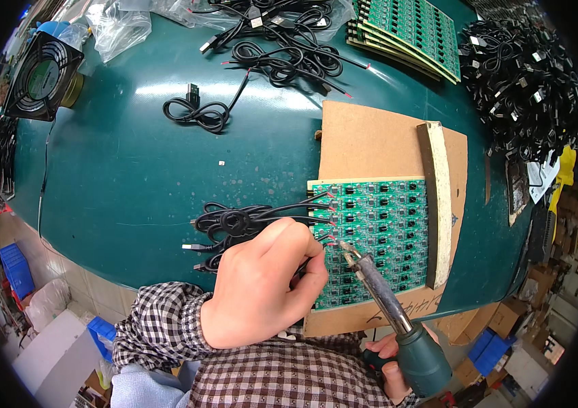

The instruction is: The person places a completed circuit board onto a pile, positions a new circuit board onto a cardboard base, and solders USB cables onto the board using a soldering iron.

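I have my left hand (261,279) pinching a thin black cable (321,239) between thumb and forefinger, its red leads (332,237) pointing right, over the left edge of the glossy green circuit-board panel (384,221). My right hand (398,367), wrapped round the soldering gun (385,292), slants its metal barrel up-left; the tip sits just beside those leads, contact unclear. Matte brown cardboard (370,136) underlies the panel at the smooth table's (119,170) near edge.

green circuit panel (385,228): flat | black cable (324,238): red wires (332,237) at panel's edge | soldering iron (387,299): tilted, tip nearby
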Tool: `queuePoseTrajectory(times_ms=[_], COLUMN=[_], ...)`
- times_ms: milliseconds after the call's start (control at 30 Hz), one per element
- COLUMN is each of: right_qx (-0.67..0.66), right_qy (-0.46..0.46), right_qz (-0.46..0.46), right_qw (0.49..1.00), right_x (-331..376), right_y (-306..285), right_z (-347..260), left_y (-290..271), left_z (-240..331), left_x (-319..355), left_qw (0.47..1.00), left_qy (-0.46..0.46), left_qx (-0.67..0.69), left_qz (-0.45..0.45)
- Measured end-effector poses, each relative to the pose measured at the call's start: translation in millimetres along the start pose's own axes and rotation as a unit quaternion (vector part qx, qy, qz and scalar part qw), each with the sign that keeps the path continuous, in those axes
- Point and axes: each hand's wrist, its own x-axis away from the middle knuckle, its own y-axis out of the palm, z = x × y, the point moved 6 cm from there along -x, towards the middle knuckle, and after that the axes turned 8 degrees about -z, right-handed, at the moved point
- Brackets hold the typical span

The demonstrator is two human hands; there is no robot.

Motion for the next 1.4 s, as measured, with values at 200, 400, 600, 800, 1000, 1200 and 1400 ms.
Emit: queuePoseTrajectory(times_ms=[200, 400, 600, 800, 1000, 1200, 1400], right_qx=[-0.072, -0.192, -0.082, -0.171, -0.178, -0.199, 0.19], right_qy=[-0.01, 0.048, -0.02, 0.087, 0.059, 0.055, 0.076], right_qz=[-0.004, -0.027, -0.045, -0.034, 0.022, 0.081, -0.175], right_qw=[0.997, 0.98, 0.995, 0.981, 0.982, 0.975, 0.963], right_x=[6.3, 16.0, 13.7, 10.8, 15.8, 18.4, 83.3], right_y=[2.0, 2.4, -3.3, -3.4, 2.7, 7.2, -8.1], right_z=[9.0, 29.3, 27.6, 14.3, 14.5, 13.1, 135.5], left_y=[-0.3, -1.1, -2.7, -2.1, -1.1, -0.1, -2.8], left_z=[0.9, 0.9, 0.6, 3.1, 3.5, 2.3, 5.2], left_x=[-0.7, -0.5, -2.5, -3.3, -4.2, -6.5, -10.3], left_qw=[1.0, 1.0, 0.999, 0.999, 0.999, 0.999, 0.997], left_qy=[-0.001, 0.001, -0.015, -0.037, -0.04, -0.045, -0.06], left_qx=[-0.003, 0.005, 0.047, 0.027, 0.008, 0.012, 0.016], left_qz=[-0.003, -0.002, -0.015, -0.026, -0.026, -0.027, -0.051])
